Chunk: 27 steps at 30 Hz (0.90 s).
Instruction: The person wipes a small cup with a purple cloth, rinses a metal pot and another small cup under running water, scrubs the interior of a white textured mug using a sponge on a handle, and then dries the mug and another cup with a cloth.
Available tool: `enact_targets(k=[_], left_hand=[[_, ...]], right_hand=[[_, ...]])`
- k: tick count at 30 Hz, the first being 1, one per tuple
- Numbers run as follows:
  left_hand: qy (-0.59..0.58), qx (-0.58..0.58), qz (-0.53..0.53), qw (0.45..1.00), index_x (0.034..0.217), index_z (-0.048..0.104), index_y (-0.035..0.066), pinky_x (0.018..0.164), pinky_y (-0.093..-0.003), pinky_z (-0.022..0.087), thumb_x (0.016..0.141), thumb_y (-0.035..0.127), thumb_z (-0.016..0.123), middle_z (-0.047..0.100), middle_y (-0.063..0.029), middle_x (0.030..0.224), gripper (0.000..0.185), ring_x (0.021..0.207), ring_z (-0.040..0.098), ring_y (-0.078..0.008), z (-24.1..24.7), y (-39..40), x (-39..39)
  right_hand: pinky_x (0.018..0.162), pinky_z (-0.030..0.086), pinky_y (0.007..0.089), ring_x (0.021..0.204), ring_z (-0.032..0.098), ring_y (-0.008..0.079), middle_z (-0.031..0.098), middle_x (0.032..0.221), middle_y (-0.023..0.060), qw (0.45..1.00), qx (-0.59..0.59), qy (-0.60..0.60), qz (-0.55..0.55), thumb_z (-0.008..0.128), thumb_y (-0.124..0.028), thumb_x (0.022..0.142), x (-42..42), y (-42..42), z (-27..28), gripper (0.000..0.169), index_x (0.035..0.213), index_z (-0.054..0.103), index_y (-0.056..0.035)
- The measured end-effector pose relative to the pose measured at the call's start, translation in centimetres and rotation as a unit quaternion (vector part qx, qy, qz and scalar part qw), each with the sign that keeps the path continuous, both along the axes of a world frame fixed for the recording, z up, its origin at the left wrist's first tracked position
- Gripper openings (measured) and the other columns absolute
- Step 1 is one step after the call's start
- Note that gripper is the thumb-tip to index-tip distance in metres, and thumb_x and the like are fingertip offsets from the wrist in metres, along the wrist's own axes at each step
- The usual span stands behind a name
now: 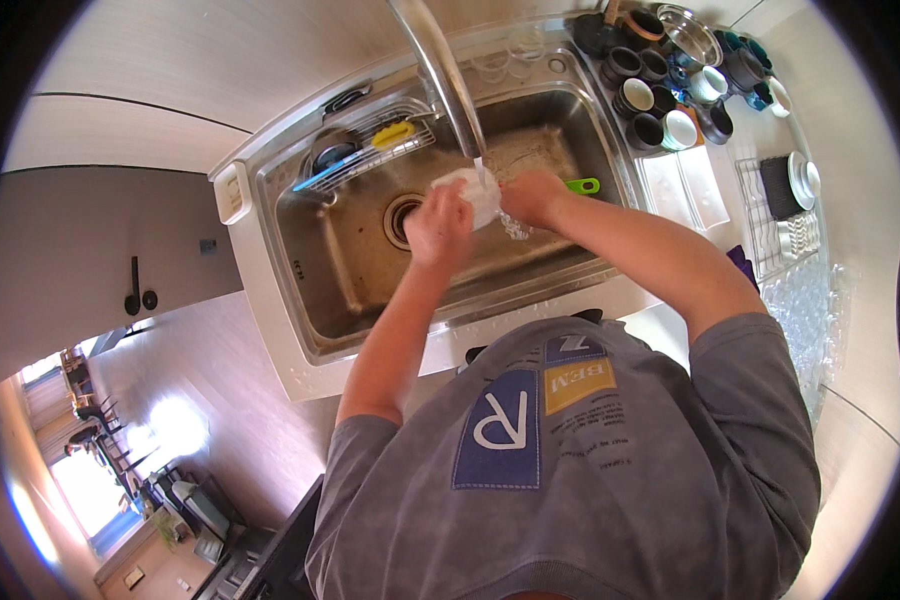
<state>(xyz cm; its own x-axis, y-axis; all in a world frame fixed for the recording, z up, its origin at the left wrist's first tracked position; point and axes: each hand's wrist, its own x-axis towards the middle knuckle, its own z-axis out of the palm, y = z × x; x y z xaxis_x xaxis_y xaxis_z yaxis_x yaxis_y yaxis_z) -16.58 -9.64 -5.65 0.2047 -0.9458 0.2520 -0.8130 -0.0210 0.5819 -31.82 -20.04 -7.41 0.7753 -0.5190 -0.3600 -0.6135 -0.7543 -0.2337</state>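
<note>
Over the steel sink [330, 262], my left hand [444, 229] grips a white, partly see-through thing [480, 196] from its left side. Blur and water hide whether it is a cloth, a bag or a bowl. At its right edge my right hand [534, 199] has its fingers closed against it. The faucet spout [450, 82] ends right above, with water running down onto the white thing. Drops splash below my right hand. A bright green handle [583, 186] with a hole shows just beyond that hand; its other end is hidden.
A wire rack [412, 146] in the sink carries a yellow sponge [394, 135] and a blue-handled tool [326, 172]. The drain [401, 221] lies left. Several cups [637, 96] crowd the right counter, beside white dishes [682, 187] and a wire drying rack [765, 232]. Clear glassware [525, 45] stands behind the sink.
</note>
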Motion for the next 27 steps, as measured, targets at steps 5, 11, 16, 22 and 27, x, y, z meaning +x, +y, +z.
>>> enact_targets(k=[5, 11, 16, 22, 27], left_hand=[[0.225, 0.162, 0.146, 0.95, 0.118, 0.052, 0.011, 0.083, -0.0444, 0.044, 0.08, 0.032, 0.055, 0.059, -0.0156, 0.106, 0.043, 0.099, 0.055, -0.0343, -14.4, -3.5, 3.9], [0.401, 0.362, 0.152, 0.828, 0.124, 0.05, 0.004, 0.095, -0.0407, 0.035, 0.09, 0.052, 0.041, 0.054, -0.0187, 0.122, 0.06, 0.112, 0.05, -0.0327, -26.8, 0.1, 5.3], [0.486, 0.506, 0.209, 0.681, 0.121, 0.054, 0.011, 0.092, -0.0423, 0.038, 0.087, 0.063, 0.036, 0.056, -0.0094, 0.121, 0.065, 0.113, 0.049, -0.026, -22.7, -1.0, 2.8], [0.822, 0.366, 0.127, 0.417, 0.111, 0.059, 0.018, 0.076, -0.0435, 0.048, 0.079, 0.058, 0.056, 0.062, -0.0019, 0.105, 0.051, 0.095, 0.059, -0.0191, -27.3, 1.8, -0.6], [0.702, 0.387, 0.205, 0.562, 0.129, 0.045, 0.009, 0.081, -0.0422, 0.046, 0.073, 0.049, 0.07, 0.054, -0.0097, 0.12, 0.073, 0.106, 0.053, -0.025, -20.9, 0.2, -3.1]], right_hand=[[0.068, 0.047, 0.0458, 0.077, 0.062, 0.0359, 0.064, 0.081, 0.0196, 0.982, 0.172, -0.081, -0.005, 0.048, -0.023, 0.084, -0.3, 2.9, -9.9, 0.023, 0.08, 0.066, -0.009], [0.071, 0.047, 0.0438, 0.08, 0.061, 0.0361, 0.063, 0.085, 0.0184, 0.972, 0.185, -0.085, -0.118, 0.052, -0.022, 0.085, -0.9, 4.6, -17.2, 0.02, 0.086, 0.067, -0.0095], [0.072, 0.047, 0.0402, 0.081, 0.061, 0.0347, 0.062, 0.087, 0.0203, 0.935, 0.263, -0.147, -0.188, 0.051, -0.027, 0.088, -1.9, 4.2, -17.1, 0.025, 0.096, 0.066, -0.0074], [0.073, 0.046, 0.0352, 0.082, 0.062, 0.024, 0.066, 0.092, 0.0163, 0.876, 0.259, -0.266, -0.308, 0.053, -0.026, 0.09, -3.5, 3.1, -14.8, 0.029, 0.104, 0.064, -0.0027], [0.086, 0.043, 0.0362, 0.105, 0.058, 0.0282, 0.062, 0.11, 0.019, 0.901, 0.197, -0.127, -0.364, 0.052, -0.036, 0.089, -3.9, 0.1, -20.7, 0.042, 0.118, 0.058, -0.0062]])
